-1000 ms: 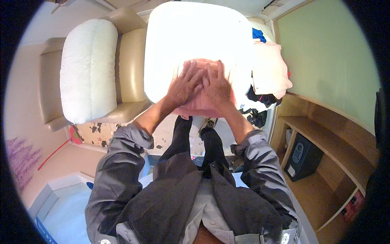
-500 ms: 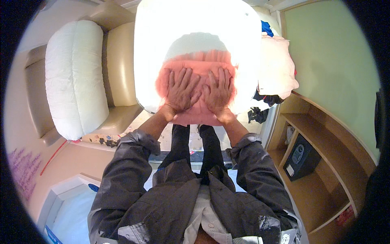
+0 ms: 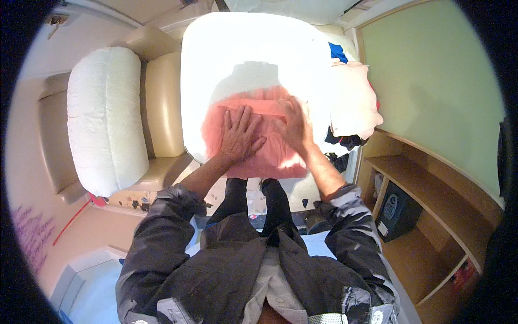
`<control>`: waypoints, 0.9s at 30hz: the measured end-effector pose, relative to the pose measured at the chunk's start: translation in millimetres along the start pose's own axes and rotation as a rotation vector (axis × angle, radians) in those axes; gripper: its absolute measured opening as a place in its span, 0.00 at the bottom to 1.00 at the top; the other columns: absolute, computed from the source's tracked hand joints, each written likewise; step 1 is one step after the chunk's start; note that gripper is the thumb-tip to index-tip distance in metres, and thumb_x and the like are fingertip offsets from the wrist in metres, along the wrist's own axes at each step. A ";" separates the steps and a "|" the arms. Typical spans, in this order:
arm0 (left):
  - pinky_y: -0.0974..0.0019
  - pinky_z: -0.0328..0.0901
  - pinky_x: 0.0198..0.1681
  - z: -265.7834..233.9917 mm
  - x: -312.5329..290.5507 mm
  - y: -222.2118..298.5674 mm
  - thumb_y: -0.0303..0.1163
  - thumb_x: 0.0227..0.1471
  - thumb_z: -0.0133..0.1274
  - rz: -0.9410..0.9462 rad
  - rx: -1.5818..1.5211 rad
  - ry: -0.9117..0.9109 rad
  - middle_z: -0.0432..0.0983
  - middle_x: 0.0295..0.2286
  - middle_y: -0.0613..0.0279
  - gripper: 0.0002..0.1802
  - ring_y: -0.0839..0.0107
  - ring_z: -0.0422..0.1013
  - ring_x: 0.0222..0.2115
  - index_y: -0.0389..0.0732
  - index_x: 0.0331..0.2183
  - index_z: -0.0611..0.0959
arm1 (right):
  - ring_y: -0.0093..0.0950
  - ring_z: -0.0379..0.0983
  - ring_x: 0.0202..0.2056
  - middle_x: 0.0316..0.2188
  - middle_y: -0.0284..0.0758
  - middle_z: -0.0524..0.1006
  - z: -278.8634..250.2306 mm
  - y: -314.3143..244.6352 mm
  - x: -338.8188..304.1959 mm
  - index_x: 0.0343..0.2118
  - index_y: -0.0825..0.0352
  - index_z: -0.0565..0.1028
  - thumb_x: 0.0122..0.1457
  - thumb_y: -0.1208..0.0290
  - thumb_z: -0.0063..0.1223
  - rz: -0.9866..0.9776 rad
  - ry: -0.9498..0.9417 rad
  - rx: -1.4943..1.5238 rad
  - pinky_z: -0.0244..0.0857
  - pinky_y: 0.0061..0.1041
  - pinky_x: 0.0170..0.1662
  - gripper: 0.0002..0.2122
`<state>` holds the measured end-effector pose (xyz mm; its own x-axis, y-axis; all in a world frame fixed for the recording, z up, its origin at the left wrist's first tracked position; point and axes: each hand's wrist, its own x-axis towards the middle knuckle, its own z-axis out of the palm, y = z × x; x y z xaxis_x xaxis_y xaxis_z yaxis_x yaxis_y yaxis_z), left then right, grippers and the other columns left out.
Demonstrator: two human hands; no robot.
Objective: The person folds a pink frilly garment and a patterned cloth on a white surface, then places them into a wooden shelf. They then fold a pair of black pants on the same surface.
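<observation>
Since half a second ago, the right hand (image 3: pixel 297 127) has gone from lying flat and spread on the pink cloth (image 3: pixel 270 156) to a bent shape over its far right part, while the left hand (image 3: pixel 240 136) stays palm down on the left half. The cloth lies at the middle of the near edge of the white table (image 3: pixel 216 48), and its near border appears to hang a little past that edge. Across its far part runs a raised fold (image 3: pixel 261 106), its long axis going left to right, roughly in line with the table's far edge. That fold matters most here: the right hand is nearer, its fingers at the fold's right end, while the left fingertips reach up to it from the near side. The left fingers are spread and straight, with the thumb out toward the right. The right fingers are curled; I cannot tell whether they pinch the cloth or only rest on it. Beyond the table's left edge, a white pillow (image 3: pixel 108 121) sits on a tan armchair (image 3: pixel 164 102); beside the right edge are a pale pink cloth (image 3: pixel 353 97) and a blue cloth (image 3: pixel 338 52).
</observation>
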<state>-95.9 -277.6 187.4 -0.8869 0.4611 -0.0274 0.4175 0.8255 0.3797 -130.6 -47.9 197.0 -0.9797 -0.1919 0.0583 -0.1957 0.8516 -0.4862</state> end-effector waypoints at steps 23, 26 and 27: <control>0.47 0.68 0.49 -45.8 108.0 -6.4 0.45 0.42 0.69 0.217 -0.269 -0.426 0.82 0.37 0.51 0.22 0.48 0.77 0.42 0.41 0.37 0.86 | 0.42 0.71 0.46 0.42 0.38 0.75 -53.6 40.6 -20.3 0.42 0.62 0.83 0.46 0.73 0.67 0.016 -0.060 -0.019 0.63 0.42 0.53 0.16; 0.47 0.68 0.47 -32.7 83.1 -7.2 0.40 0.47 0.65 0.238 -0.243 -0.334 0.81 0.33 0.50 0.17 0.50 0.78 0.40 0.39 0.35 0.83 | 0.41 0.71 0.50 0.47 0.38 0.76 -69.8 27.7 -23.4 0.44 0.60 0.83 0.46 0.72 0.70 0.059 -0.217 -0.035 0.63 0.41 0.57 0.19; 0.48 0.68 0.46 -29.2 78.1 -6.5 0.38 0.48 0.64 0.234 -0.218 -0.316 0.81 0.32 0.50 0.15 0.50 0.78 0.40 0.38 0.34 0.82 | 0.41 0.71 0.52 0.49 0.38 0.76 -82.7 21.7 -20.0 0.45 0.60 0.82 0.46 0.71 0.70 0.079 -0.295 -0.037 0.62 0.41 0.58 0.19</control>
<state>-173.7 -256.5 209.7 -0.6555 0.7320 -0.1858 0.5180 0.6149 0.5946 -118.8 14.7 257.3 -0.9380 -0.2532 -0.2368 -0.1262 0.8856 -0.4470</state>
